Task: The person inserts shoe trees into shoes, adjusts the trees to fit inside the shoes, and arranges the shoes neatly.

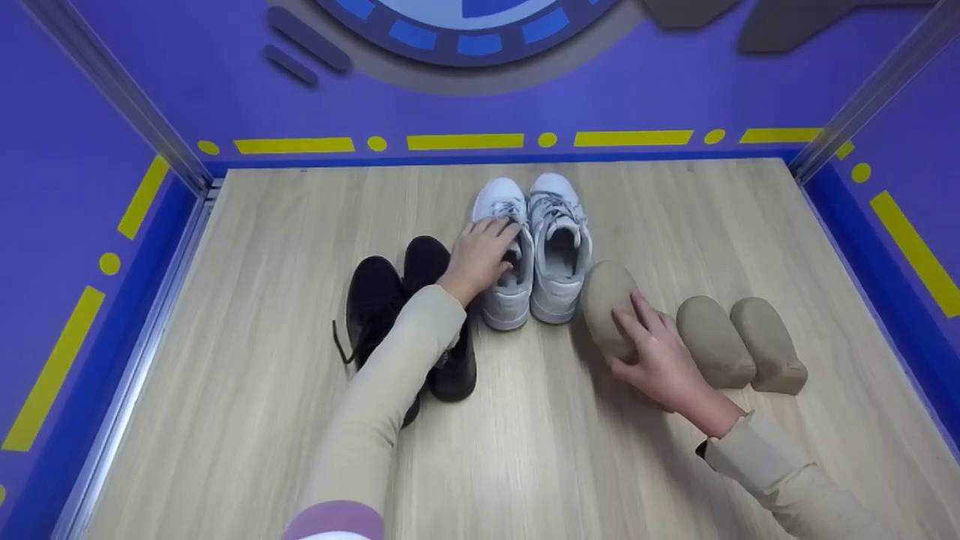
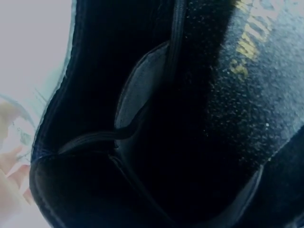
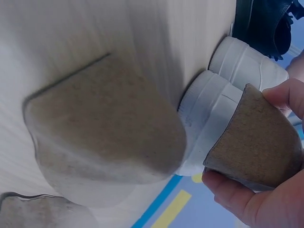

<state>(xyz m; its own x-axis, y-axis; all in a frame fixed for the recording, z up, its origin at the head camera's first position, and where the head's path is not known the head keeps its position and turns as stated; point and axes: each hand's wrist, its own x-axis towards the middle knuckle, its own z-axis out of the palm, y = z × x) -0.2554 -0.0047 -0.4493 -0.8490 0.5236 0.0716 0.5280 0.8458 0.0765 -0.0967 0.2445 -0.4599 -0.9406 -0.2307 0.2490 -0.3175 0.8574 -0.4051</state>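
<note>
In the head view my left hand [image 1: 480, 259] reaches over the left white sneaker [image 1: 504, 307], its fingers at the tongue and laces and the thumb apart near the opening. The right white sneaker [image 1: 556, 300] stands beside it. My right hand [image 1: 656, 360] grips a beige foot-shaped shoe insert [image 1: 609, 304], rounded end away from me, just right of the sneakers. In the right wrist view thumb and fingers hold this insert [image 3: 259, 137] by its sides. The left wrist view mostly shows the dark inside of a black shoe [image 2: 142, 180]; the left hand is only a blur there.
Left of the sneakers stands a pair of black lace-up shoes [image 1: 373, 292], partly hidden by my left sleeve. More beige inserts [image 1: 716, 341] lie to the right, one partly behind my right hand. Blue panels [image 1: 480, 105] border the wooden tabletop [image 1: 540, 465].
</note>
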